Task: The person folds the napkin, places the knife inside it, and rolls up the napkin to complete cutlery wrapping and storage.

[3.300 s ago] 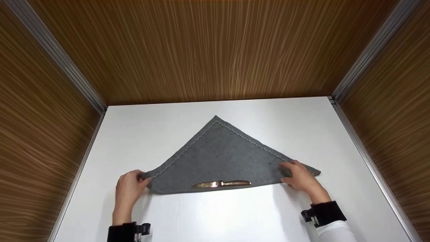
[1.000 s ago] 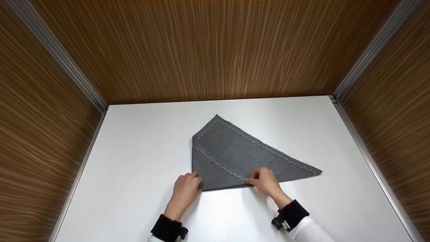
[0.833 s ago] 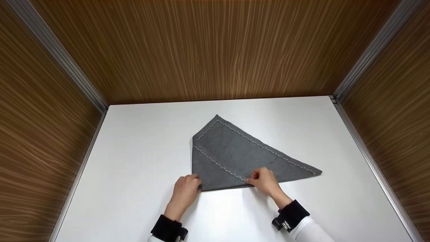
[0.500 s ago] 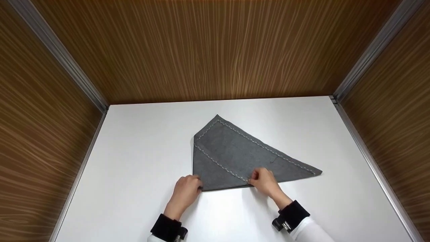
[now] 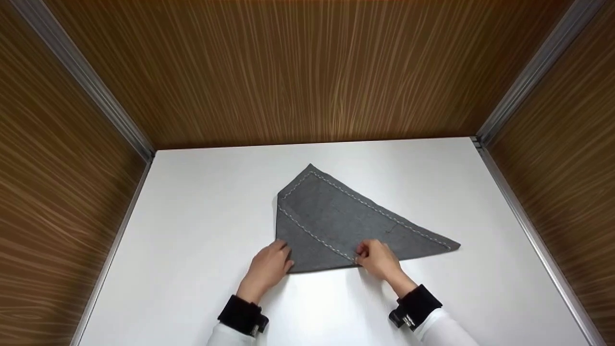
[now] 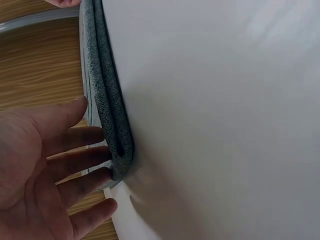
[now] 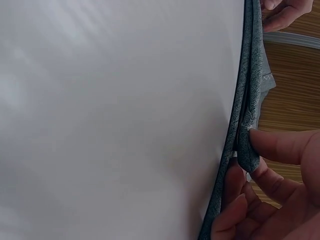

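From the head view, I see the grey cloth [image 5: 331, 226] lying mid-table [image 5: 192, 216], its left corner folded in and its long tip still running out to the right. My right hand [image 5: 379, 259] is nearer that tip.

The left wrist view shows my left hand [image 6: 45, 165] spread flat against the cloth's left fold.

In the right wrist view, my right hand pinches the cloth's near edge. I can read no writing.

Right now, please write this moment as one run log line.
left hand: flat on grey cloth fold | right hand: pinches folded corner | cloth on white table
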